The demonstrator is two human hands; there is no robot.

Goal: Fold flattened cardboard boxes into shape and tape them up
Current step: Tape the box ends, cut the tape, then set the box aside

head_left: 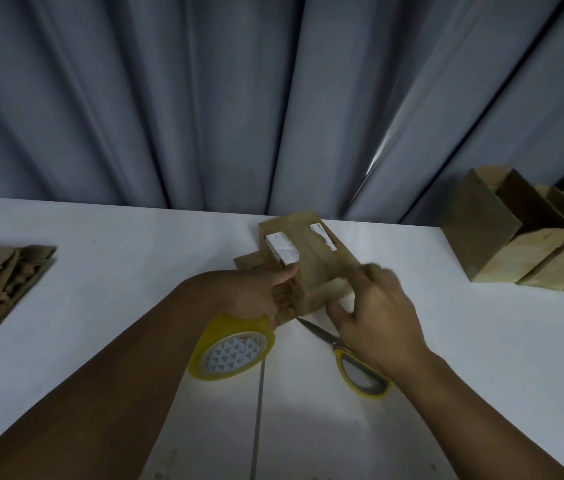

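From my remote feed I see a grey-blue curtain (204,98) hanging in deep vertical pleats behind a white table (100,271) that fills the lower view (a thin dark seam (258,410) runs toward me), dimly lit, with one bright glint (376,161) on a right-hand fold.

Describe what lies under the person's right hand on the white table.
Steel scissors with yellow handles lie on the white table beneath the right hand, which holds the brown cardboard box. Blades and one handle loop show; the hand hides the rest.
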